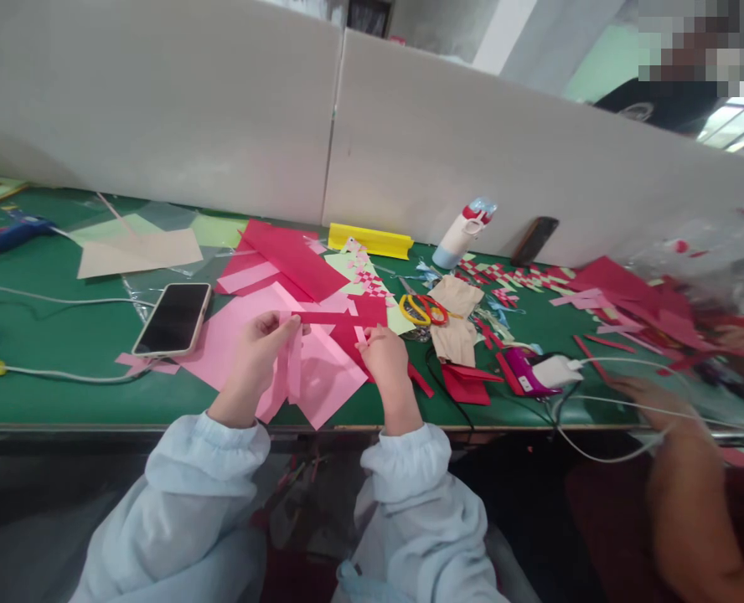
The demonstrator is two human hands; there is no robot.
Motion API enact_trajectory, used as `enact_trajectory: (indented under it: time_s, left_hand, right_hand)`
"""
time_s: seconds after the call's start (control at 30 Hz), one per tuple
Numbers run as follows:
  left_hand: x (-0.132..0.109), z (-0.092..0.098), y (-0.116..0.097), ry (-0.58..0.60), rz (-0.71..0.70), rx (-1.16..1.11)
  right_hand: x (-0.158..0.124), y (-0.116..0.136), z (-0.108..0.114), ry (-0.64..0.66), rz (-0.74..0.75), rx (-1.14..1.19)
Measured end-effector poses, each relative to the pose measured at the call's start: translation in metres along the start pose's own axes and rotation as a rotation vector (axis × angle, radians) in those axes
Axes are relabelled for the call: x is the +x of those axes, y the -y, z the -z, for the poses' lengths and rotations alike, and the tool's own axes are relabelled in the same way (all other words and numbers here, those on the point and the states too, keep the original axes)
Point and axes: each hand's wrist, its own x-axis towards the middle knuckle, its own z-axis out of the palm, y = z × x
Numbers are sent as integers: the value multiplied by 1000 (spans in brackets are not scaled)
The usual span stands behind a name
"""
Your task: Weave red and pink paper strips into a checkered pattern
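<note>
My left hand (260, 352) pinches paper strips at the middle of the table: a red paper strip (328, 318) runs from its fingertips to the right, and a folded pink paper strip (295, 364) hangs down from them. Closed at the other end of the red strip, my right hand (385, 356) has a short pale pink piece (360, 335) at its fingers. Beneath both hands lie pink paper sheets (325, 394). Red paper sheets (297, 260) overlap just behind them.
A phone (174, 320) lies left of the pink sheets. Scissors (423, 310) rest on beige cloth gloves (453, 301) to the right. Behind stand a bottle (463, 234) and a yellow holder (370, 241). A white charger (554, 371) trails cables. Another person's blurred arm (679, 469) reaches in at right.
</note>
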Motion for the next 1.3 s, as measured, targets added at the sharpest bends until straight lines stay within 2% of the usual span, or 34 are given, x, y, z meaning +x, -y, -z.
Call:
enact_trajectory:
  time_s: [0.53, 0.73, 0.87, 0.97, 1.03, 1.1, 1.17, 1.3]
  left_hand:
    - [1, 0, -2, -14, -37, 38]
    - [0, 0, -3, -1, -38, 65]
    - [-4, 2, -10, 93, -73, 172]
    - [-7, 5, -18, 263, -117, 342]
    - [-8, 6, -21, 396, -162, 427]
    - [-9, 7, -23, 479, -203, 474]
    - [-9, 7, -23, 477, -257, 488]
    - [-9, 4, -22, 386, -446, 523]
  right_hand:
    - [-1, 0, -1, -56, 88, 103]
    - [-1, 0, 5, -107, 100, 166]
    - [-3, -3, 14, -172, 210, 412]
    - [-5, -5, 21, -202, 329, 672]
    - [-7, -6, 26, -218, 352, 801]
    - [-10, -6, 31, -217, 348, 900]
    - [-12, -6, 36, -210, 351, 971]
    - [-15, -7, 41, -180, 365, 1047]
